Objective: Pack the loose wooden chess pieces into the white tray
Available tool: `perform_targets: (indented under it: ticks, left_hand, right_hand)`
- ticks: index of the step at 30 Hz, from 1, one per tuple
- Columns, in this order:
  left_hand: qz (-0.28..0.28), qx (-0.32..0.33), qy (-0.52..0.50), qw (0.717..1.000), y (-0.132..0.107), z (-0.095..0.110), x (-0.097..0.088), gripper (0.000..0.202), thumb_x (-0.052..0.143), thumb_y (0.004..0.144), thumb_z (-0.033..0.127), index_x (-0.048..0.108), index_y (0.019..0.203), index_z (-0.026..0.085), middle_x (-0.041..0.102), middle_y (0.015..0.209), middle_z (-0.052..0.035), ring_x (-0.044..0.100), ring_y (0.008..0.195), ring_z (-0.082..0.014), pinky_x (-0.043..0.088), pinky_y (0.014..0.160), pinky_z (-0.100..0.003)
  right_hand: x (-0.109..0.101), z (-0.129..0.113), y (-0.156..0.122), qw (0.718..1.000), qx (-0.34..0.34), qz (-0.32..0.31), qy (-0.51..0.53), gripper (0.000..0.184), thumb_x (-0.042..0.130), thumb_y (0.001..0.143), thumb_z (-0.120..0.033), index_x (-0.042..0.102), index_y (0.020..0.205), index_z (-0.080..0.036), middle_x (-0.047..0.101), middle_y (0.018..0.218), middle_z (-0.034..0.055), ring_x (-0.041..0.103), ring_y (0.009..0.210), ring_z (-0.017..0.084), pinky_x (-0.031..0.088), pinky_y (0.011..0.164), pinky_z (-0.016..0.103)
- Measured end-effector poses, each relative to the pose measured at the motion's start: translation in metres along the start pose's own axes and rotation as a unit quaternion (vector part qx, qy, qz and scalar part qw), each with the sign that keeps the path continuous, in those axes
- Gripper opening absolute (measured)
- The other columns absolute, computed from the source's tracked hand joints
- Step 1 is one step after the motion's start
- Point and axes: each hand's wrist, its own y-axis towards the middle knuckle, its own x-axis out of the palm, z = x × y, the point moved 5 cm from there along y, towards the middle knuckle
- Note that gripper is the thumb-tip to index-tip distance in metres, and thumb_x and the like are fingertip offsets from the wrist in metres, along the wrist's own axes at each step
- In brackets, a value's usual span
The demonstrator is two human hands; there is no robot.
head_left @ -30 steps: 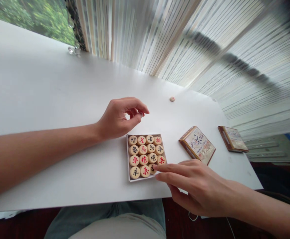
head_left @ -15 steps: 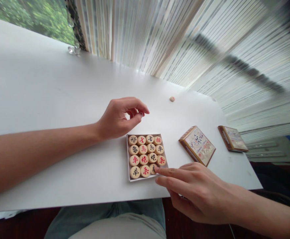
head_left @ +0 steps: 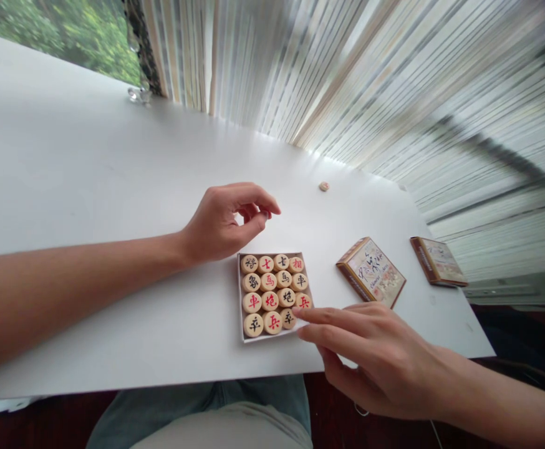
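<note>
Round wooden Chinese chess pieces (head_left: 269,281) with red or black characters fill most of a shallow white box (head_left: 259,339) in rows. My right hand (head_left: 375,358) reaches over the box's near right corner. Its fingers are stretched out, with the index fingertip beside a black-marked piece (head_left: 289,318) in the nearest row. The hand hides the corner spot, so I cannot tell whether a piece lies there. My left hand (head_left: 228,219) rests on the table just beyond the box's far left corner. Its fingers curl loosely, and no object shows in them.
One loose chess piece (head_left: 323,186) lies farther back on the white table (head_left: 113,181). Two decorated Chinese chess boxes, one nearer (head_left: 374,274) and one farther right (head_left: 441,260), lie to the right. A clear glass ornament (head_left: 139,95) stands near the window and string curtain (head_left: 263,75).
My right hand has shifted slightly right and up, uncovering more of the black-marked piece in the nearest row. My left hand has stayed in place.
</note>
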Motion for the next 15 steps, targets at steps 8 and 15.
perform_targets:
  ticks: [8, 15]
  left_hand:
    - [0.001, 0.012, 0.002, 1.0, 0.0, 0.001, 0.0, 0.02, 0.062, 0.085, 0.006, 0.077, 0.092, 0.017, 0.078, 0.088, -0.0053, 0.07, 0.073, -0.0144, 0.058, 0.067, -0.027]
    - [0.004, 0.012, 0.004, 1.0, 0.0, 0.001, -0.001, 0.02, 0.063, 0.085, 0.006, 0.077, 0.092, 0.017, 0.078, 0.088, -0.0054, 0.07, 0.072, -0.0144, 0.058, 0.067, -0.027]
  right_hand:
    - [-0.004, 0.004, 0.004, 1.0, -0.005, 0.028, -0.012, 0.03, 0.05, 0.095, -0.006, 0.066, 0.118, -0.018, 0.078, 0.132, 0.0124, 0.083, 0.096, 0.021, 0.063, 0.068, 0.031]
    - [-0.014, 0.014, -0.007, 0.996, 0.036, 0.053, 0.065, 0.026, 0.052, 0.093, -0.004, 0.067, 0.107, -0.019, 0.083, 0.096, 0.0058, 0.082, 0.081, 0.016, 0.062, 0.07, 0.024]
